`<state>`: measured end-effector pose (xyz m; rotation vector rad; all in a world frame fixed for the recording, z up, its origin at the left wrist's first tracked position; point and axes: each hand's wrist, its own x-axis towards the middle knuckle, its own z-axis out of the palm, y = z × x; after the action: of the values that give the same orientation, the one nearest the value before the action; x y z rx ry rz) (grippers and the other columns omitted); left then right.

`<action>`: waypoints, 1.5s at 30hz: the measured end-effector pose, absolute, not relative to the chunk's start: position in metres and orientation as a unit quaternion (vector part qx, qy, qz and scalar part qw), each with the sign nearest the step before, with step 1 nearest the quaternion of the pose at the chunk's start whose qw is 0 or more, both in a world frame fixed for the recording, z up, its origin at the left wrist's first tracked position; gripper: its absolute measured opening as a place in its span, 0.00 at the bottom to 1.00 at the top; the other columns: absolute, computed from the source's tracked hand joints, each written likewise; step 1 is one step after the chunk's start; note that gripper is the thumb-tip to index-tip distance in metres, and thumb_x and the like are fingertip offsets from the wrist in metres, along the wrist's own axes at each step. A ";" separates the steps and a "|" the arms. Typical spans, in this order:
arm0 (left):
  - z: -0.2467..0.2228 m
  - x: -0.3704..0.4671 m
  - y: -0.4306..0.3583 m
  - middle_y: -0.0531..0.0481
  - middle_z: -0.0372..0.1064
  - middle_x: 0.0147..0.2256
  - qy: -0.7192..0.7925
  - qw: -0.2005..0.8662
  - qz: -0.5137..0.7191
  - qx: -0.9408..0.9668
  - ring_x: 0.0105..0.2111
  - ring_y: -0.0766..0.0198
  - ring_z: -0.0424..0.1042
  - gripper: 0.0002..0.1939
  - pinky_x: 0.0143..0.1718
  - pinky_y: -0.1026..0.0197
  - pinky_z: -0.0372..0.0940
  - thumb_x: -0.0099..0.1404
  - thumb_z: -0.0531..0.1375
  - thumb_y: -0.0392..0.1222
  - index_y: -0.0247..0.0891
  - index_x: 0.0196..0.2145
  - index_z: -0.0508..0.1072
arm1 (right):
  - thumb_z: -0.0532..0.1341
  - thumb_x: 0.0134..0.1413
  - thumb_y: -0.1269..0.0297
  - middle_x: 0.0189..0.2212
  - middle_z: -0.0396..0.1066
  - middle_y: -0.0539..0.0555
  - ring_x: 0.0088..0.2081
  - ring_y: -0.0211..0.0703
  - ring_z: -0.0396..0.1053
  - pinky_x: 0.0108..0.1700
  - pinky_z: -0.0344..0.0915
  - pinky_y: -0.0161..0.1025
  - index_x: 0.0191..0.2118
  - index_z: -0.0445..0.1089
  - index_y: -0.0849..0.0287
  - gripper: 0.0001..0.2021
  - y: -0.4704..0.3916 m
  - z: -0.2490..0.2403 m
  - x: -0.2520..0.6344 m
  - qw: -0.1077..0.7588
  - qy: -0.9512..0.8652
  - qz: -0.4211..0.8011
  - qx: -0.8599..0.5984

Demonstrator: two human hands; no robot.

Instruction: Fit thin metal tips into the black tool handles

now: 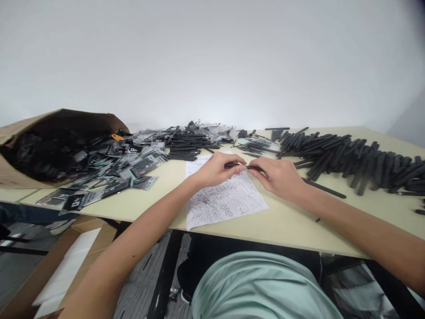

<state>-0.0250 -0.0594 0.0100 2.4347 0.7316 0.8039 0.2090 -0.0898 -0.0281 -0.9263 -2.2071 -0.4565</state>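
Observation:
Both hands meet over a scribbled white paper sheet (226, 199) on the pale yellow table (292, 226). My left hand (221, 169) is closed on one end of a slim black pen (234, 165). The fingers of my right hand (272, 173) pinch the pen's other end. Behind the hands lies a stack of black pens (186, 144), with thin dark sticks (255, 144) to its right. A large heap of thicker black pens (358, 161) spreads across the right side. One loose black pen (325, 188) lies by my right wrist.
An open cardboard box (20, 173) on its side at the left spills packaged items (113, 186) in clear and black wrappers. Below the table's left edge stands another carton (79, 248) with white sheets inside. A small black piece (318, 220) lies near the front edge.

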 end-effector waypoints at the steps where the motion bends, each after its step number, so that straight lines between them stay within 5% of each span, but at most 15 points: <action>1: 0.011 -0.025 -0.060 0.48 0.76 0.31 0.271 0.239 0.285 0.888 0.24 0.69 0.71 0.16 0.28 0.66 0.65 0.72 0.58 0.50 0.35 0.45 0.77 | 0.55 0.71 0.59 0.36 0.79 0.53 0.30 0.39 0.72 0.29 0.54 0.38 0.44 0.72 0.59 0.12 -0.090 -0.028 0.209 0.348 -0.848 -0.181 -0.356; 5: 0.013 -0.024 -0.063 0.50 0.73 0.28 0.275 0.235 0.265 0.894 0.23 0.70 0.68 0.17 0.25 0.68 0.62 0.73 0.56 0.50 0.34 0.38 0.77 | 0.55 0.70 0.58 0.33 0.77 0.52 0.29 0.39 0.70 0.31 0.56 0.38 0.43 0.73 0.59 0.12 -0.090 -0.026 0.209 0.349 -0.848 -0.191 -0.349; 19: 0.008 -0.027 -0.054 0.46 0.80 0.37 0.201 0.150 0.323 0.913 0.36 0.63 0.78 0.08 0.36 0.63 0.69 0.67 0.65 0.43 0.37 0.40 0.80 | 0.48 0.73 0.55 0.34 0.80 0.57 0.30 0.42 0.74 0.30 0.55 0.38 0.45 0.74 0.60 0.20 -0.092 -0.031 0.207 0.312 -0.868 -0.126 -0.365; 32: 0.014 -0.029 -0.061 0.47 0.80 0.35 0.199 0.114 0.296 0.927 0.31 0.65 0.76 0.11 0.32 0.65 0.66 0.69 0.62 0.46 0.37 0.40 0.80 | 0.49 0.70 0.52 0.19 0.64 0.47 0.20 0.35 0.58 0.25 0.54 0.34 0.31 0.71 0.60 0.23 -0.095 -0.013 0.204 0.322 -0.850 0.241 -0.341; 40: 0.011 -0.026 -0.060 0.49 0.78 0.32 0.259 0.134 0.243 0.925 0.29 0.66 0.74 0.13 0.32 0.66 0.63 0.71 0.59 0.48 0.37 0.45 0.78 | 0.59 0.65 0.56 0.31 0.78 0.52 0.28 0.40 0.70 0.32 0.56 0.36 0.42 0.74 0.57 0.11 -0.091 -0.027 0.208 0.339 -0.856 -0.005 -0.390; 45: 0.012 -0.026 -0.062 0.50 0.77 0.30 0.257 0.157 0.236 0.924 0.26 0.68 0.72 0.11 0.31 0.66 0.62 0.71 0.59 0.45 0.36 0.42 0.76 | 0.56 0.69 0.56 0.35 0.79 0.53 0.32 0.42 0.73 0.32 0.55 0.38 0.43 0.73 0.57 0.12 -0.092 -0.033 0.207 0.335 -0.857 -0.116 -0.373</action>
<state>-0.0257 -0.0621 0.0116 2.6443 0.7345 0.6765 0.2072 -0.0918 -0.0327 -0.9744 -2.2373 -0.3024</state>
